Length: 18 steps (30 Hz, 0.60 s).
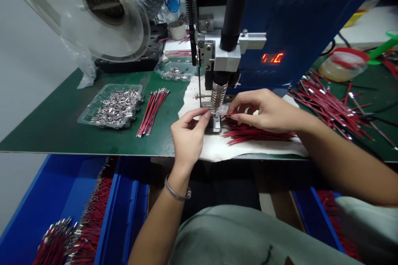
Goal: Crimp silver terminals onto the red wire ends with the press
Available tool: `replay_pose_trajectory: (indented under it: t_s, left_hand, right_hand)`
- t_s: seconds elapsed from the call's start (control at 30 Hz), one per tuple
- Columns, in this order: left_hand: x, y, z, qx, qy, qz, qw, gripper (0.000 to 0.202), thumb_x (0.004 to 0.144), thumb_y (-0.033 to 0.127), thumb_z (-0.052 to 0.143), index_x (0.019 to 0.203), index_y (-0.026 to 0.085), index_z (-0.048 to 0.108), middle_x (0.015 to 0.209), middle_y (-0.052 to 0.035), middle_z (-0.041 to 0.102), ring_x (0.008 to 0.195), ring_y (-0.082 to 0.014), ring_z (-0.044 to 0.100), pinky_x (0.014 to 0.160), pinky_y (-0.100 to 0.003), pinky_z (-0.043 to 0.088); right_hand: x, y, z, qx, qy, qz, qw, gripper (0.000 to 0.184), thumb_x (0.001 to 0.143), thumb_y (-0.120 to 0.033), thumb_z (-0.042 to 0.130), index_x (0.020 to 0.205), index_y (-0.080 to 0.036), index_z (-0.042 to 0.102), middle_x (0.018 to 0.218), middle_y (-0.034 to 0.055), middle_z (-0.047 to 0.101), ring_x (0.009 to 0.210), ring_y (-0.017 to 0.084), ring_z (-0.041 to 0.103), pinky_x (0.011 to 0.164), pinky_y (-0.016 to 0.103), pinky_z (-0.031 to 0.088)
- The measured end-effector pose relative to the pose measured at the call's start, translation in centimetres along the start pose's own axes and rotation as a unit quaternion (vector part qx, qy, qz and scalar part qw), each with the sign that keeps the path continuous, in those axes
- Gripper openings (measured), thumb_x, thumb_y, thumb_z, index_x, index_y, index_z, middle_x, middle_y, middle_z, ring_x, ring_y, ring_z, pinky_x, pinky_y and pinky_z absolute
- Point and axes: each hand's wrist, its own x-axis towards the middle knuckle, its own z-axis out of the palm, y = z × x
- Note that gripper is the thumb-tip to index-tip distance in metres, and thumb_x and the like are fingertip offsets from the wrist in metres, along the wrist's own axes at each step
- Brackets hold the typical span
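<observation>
a flat, dark green tabletop (46,132) carries, at left, a clear plastic tray (84,116) heaped with small silver metal pieces (120,105), and just beside it a neat bundle of silver-tipped red wires (152,112). a smaller clear plastic tray (159,72) sits behind. mid-table lies a ragged-edged white sheet (214,153) bearing a pile of thin red wires (241,134). at right, a loose heap of red wires (329,103) spreads near a round, red-topped tub (336,70).

Hands: your left hand (188,138) and right hand (269,109) are bare.
Bracelet (174,193): you wear a thin, rounded, dull grey-brown band with small knobs at one side.
Top (236,236): yours is pale grey-green, with a dark mark (268,254) low down.
Sleeve (367,217): your right one, similarly pale.
Trousers (228,184): yours look dark, details lost in shadow.
</observation>
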Motion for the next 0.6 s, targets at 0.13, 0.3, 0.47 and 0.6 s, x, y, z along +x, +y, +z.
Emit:
replay_pose_trajectory:
  t_s: [0.13, 0.3, 0.47, 0.6]
  left_hand:
    - [-0.1, 0.0, 0.1, -0.005, 0.000, -0.001, 1.000, 0.013, 0.079, 0.027, 0.074, 0.089, 0.019, 0.077, 0.070, -0.0016, 0.070, 0.054, -0.0084, 0.050, 0.052, -0.022, 0.043]
    - [0.0, 0.0, 0.1, -0.026, 0.003, -0.001, 1.000, 0.014, 0.077, 0.028, 0.076, 0.087, 0.018, 0.076, 0.082, -0.0046, 0.073, 0.067, -0.0122, 0.062, 0.060, -0.023, 0.050]
    - [0.0, 0.1, 0.2, -0.044, 0.010, -0.004, 0.999, 0.016, 0.075, 0.029, 0.078, 0.085, 0.017, 0.073, 0.083, -0.0049, 0.073, 0.073, -0.0135, 0.066, 0.063, -0.023, 0.051]
    - [0.0, 0.1, 0.3, -0.046, 0.012, -0.011, 0.999, 0.014, 0.075, 0.027, 0.079, 0.083, 0.017, 0.073, 0.081, -0.0038, 0.073, 0.071, -0.0121, 0.066, 0.063, -0.021, 0.051]
  right_hand:
    - [0.2, 0.0, 0.6, -0.025, 0.023, 0.014, 0.999, 0.014, 0.088, -0.030, 0.062, 0.090, -0.019, 0.070, 0.081, -0.0009, 0.071, 0.065, 0.011, 0.061, 0.064, 0.024, 0.045]
    - [0.4, 0.0, 1.1, -0.038, 0.027, 0.019, 0.999, 0.017, 0.089, -0.035, 0.063, 0.086, -0.020, 0.070, 0.077, -0.0023, 0.070, 0.062, 0.009, 0.058, 0.061, 0.023, 0.042]
    - [0.5, 0.0, 1.4, -0.046, 0.050, 0.030, 0.997, 0.021, 0.087, -0.039, 0.065, 0.082, -0.019, 0.070, 0.071, -0.0033, 0.068, 0.059, 0.008, 0.056, 0.059, 0.023, 0.041]
    - [0.5, -0.1, 1.4, -0.050, 0.074, 0.020, 0.996, 0.021, 0.087, -0.037, 0.066, 0.080, -0.018, 0.071, 0.069, -0.0022, 0.067, 0.057, 0.008, 0.054, 0.057, 0.023, 0.040]
